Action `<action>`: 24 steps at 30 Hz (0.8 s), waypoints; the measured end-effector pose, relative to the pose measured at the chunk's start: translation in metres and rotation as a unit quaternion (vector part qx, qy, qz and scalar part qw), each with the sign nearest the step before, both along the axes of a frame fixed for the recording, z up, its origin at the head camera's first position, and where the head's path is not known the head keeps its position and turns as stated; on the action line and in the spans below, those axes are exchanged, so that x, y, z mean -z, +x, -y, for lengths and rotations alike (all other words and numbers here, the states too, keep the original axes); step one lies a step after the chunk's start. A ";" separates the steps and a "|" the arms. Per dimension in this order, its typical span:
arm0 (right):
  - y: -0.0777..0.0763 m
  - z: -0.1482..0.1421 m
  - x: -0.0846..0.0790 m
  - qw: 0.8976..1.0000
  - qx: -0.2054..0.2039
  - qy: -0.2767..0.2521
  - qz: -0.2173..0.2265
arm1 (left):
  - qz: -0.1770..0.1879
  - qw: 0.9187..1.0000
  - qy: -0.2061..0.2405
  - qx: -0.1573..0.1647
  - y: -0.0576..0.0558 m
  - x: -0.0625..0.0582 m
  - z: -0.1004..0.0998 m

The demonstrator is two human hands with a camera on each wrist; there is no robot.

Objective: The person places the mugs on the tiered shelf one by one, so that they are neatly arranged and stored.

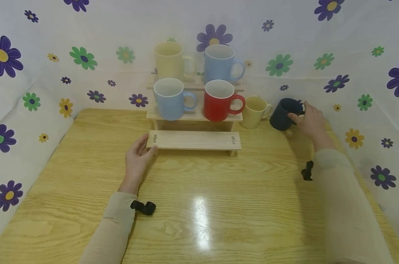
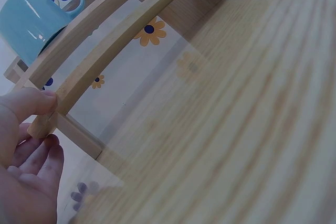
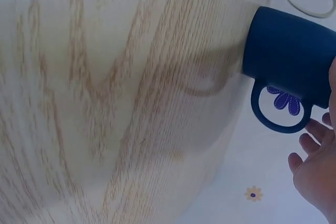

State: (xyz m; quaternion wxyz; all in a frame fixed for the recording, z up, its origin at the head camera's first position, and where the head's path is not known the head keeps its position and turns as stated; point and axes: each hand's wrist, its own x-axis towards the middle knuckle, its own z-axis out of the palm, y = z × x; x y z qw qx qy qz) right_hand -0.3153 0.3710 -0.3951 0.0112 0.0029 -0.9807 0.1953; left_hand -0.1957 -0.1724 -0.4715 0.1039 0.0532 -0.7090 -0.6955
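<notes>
My left hand (image 1: 138, 158) pinches the left end of the lowest step of a wooden stepped rack (image 1: 194, 140). In the left wrist view, the thumb lies over the board's end (image 2: 79, 85) and the fingers curl beneath it. Over at the right, my right hand (image 1: 313, 124) grips a dark blue mug (image 1: 281, 118) near its rim and the upper part of its handle. That mug leans slightly; whether its base touches the table is unclear. The right wrist view shows the mug's handle (image 3: 281, 128) with fingertips beside it.
A light blue mug (image 1: 170, 104) and a red mug (image 1: 215, 106) stand on the middle step. A cream mug (image 1: 169, 64) and another blue mug (image 1: 218, 66) occupy the top step. A yellow mug (image 1: 251, 115) stands on the wooden table (image 1: 186, 220), between rack and dark mug. Flowered cloth (image 1: 97, 36) hangs behind.
</notes>
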 end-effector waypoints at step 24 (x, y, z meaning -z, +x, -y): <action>0.009 0.004 0.032 0.981 -0.028 -0.139 -0.133 | 0.005 1.000 -0.002 0.001 -0.001 0.000 0.000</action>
